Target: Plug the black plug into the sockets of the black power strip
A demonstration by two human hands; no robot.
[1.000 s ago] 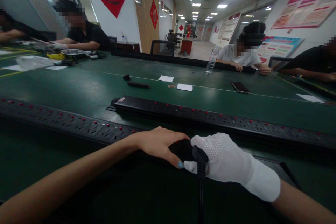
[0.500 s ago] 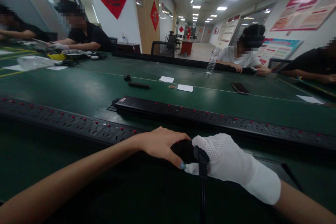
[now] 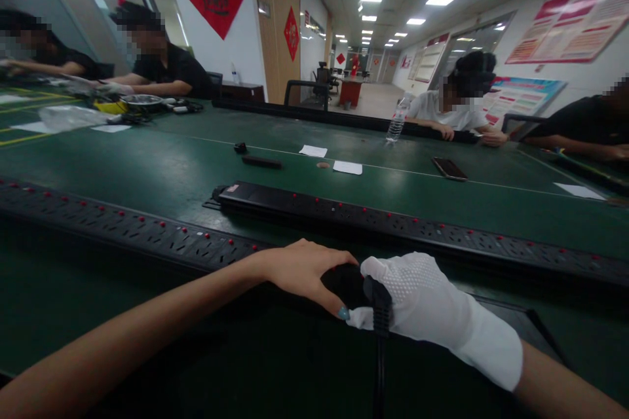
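Left hand (image 3: 305,275): palm down, reaching from lower left, grip clamped across the near power strip (image 3: 171,239).
Right hand (image 3: 415,294): gloved, knuckles up, grip closed around the plug (image 3: 380,311).
Plug: strip's right end, seemingly touching; shadowed.

In the grip, the plug (image 3: 378,304) is black, and the cable (image 3: 379,373) below it is also black. The right hand (image 3: 417,294) wears a white glove (image 3: 491,344), with a pattern of small white dots on its back. On the left hand (image 3: 299,272), the thumb nail (image 3: 343,313) is pale blue. To the left of the grip, the near power strip (image 3: 170,236) is black with a row of red buttons. Just beyond the grip, the far power strip (image 3: 324,211) shows the same red on black. Farther beyond, the table (image 3: 157,154) is dark green.
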